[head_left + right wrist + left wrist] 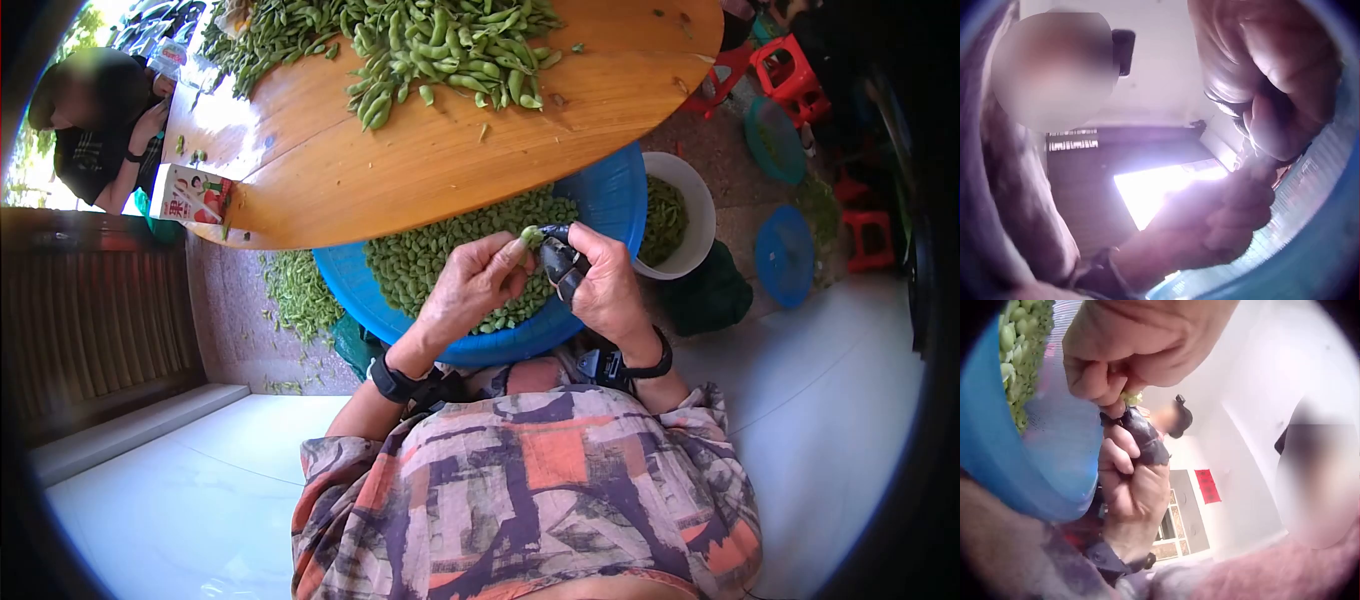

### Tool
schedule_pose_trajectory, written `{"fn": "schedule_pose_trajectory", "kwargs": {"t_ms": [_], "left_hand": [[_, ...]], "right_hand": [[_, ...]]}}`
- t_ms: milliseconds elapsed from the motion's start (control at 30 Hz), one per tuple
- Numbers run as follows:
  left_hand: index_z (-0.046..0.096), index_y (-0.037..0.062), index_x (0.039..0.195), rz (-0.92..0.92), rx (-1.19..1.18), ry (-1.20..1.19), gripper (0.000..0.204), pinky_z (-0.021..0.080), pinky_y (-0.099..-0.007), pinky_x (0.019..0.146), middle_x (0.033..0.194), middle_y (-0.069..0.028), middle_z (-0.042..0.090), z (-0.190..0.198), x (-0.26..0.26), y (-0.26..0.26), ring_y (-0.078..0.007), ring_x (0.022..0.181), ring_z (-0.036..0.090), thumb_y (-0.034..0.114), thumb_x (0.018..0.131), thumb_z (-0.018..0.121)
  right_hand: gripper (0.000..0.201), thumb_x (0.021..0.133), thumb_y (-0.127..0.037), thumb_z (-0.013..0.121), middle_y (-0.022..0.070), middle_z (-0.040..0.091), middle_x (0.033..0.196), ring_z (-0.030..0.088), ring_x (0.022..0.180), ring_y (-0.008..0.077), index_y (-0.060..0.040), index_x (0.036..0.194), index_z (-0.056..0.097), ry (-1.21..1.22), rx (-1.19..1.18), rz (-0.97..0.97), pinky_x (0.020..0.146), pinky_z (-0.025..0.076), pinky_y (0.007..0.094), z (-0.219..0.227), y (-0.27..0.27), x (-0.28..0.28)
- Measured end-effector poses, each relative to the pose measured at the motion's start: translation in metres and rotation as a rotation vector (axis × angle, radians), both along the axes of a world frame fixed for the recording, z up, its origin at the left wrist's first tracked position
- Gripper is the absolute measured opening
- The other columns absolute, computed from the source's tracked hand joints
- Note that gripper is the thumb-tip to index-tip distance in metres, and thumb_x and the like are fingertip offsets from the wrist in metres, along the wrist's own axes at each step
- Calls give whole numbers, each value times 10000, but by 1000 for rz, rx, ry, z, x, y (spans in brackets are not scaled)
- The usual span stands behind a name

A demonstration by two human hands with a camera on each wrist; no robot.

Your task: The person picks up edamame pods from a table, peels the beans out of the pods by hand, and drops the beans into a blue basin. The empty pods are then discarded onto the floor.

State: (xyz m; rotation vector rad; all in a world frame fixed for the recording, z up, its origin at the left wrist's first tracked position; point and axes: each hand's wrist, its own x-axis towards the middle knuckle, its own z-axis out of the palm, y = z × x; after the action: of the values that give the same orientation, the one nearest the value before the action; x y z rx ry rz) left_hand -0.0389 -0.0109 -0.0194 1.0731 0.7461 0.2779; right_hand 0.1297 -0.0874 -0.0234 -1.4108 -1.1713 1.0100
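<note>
My left hand (478, 282) pinches a green pod (531, 236) between thumb and fingers above the blue basin (345, 305). On the other side my right hand (608, 290), with black wrapping (563, 262) on its thumb and a finger, meets the pod with its fingertips. Shelled green beans (420, 260) lie in the basin beneath both hands. In the left wrist view a bit of pale green (1133, 398) shows between the left hand (1147, 344) and the right hand (1138, 481). The right wrist view is dark, and the pod cannot be made out there.
A wooden table (400, 190) holds heaped pods (450, 50) and a carton (190, 195). Right of the basin stands a white bucket (700, 215); further off are red stools (790, 75). Loose pods (300, 295) cover floor at the left. Another person (95, 130) sits across the table.
</note>
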Motion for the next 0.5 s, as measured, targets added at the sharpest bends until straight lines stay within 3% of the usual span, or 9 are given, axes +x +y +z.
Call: {"fn": "schedule_pose_trajectory", "kwargs": {"t_ms": [33, 67, 133, 167, 233, 333, 400, 500], "left_hand": [[616, 44, 879, 4, 169, 50, 340, 284, -219, 479, 602, 37, 466, -2, 1, -3, -46, 525, 346, 304, 1034, 462], [625, 39, 883, 9, 339, 101, 326, 312, -219, 490, 612, 34, 482, -2, 1, -5, -46, 543, 376, 292, 1028, 480], [631, 31, 881, -4, 401, 104, 306, 338, -219, 509, 624, 33, 499, 1, -1, -6, -47, 566, 404, 271, 1020, 502], [638, 23, 879, -21, 461, 107, 286, 364, -219, 527, 637, 32, 516, 3, -1, -7, -48, 590, 433, 250, 1011, 524], [642, 10, 866, -32, 458, 107, 272, 388, -224, 550, 649, 29, 533, 2, -2, -8, -49, 610, 456, 229, 999, 548], [636, 12, 857, -38, 433, 94, 269, 388, -230, 539, 619, 22, 520, 1, -2, -10, -55, 595, 453, 228, 995, 554], [634, 10, 837, -63, 590, 76, 282, 382, -239, 521, 588, 14, 500, 5, -3, -10, -62, 570, 444, 232, 993, 555], [623, 11, 807, -25, 614, 49, 301, 371, -246, 504, 569, 11, 480, 5, -6, -10, -66, 549, 429, 240, 991, 559]], "right_hand": [[137, 901, -90, 600, -29, 580, 690, 496, 601, 26, -5, 990, 660, -245, 181, -38, 531, 393, 201, -3, 1, 0], [137, 901, -90, 600, -29, 580, 690, 496, 601, 26, -5, 990, 660, -246, 182, -36, 531, 393, 201, -1, 1, 0], [227, 891, -117, 644, -54, 589, 729, 474, 629, 8, -19, 1095, 667, 33, 19, -118, 538, 379, 193, 7, 0, -1], [227, 891, -117, 644, -54, 589, 729, 474, 629, 8, -19, 1095, 667, 34, 19, -118, 538, 379, 193, 11, 0, 1], [282, 887, -117, 644, -72, 574, 751, 448, 642, -4, -25, 1153, 659, 268, -141, -14, 542, 369, 184, 19, -1, 7], [283, 884, -106, 628, -82, 560, 756, 435, 643, -10, -31, 1155, 663, 253, -101, -12, 543, 365, 177, 22, -1, 7], [278, 885, -109, 625, -77, 569, 767, 435, 645, -12, -36, 1149, 667, 231, -90, -26, 542, 365, 177, 22, -1, 6], [325, 897, -162, 608, -67, 555, 770, 443, 631, -5, -12, 1184, 642, 325, 8, 55, 530, 361, 175, 13, -3, 8]]}}
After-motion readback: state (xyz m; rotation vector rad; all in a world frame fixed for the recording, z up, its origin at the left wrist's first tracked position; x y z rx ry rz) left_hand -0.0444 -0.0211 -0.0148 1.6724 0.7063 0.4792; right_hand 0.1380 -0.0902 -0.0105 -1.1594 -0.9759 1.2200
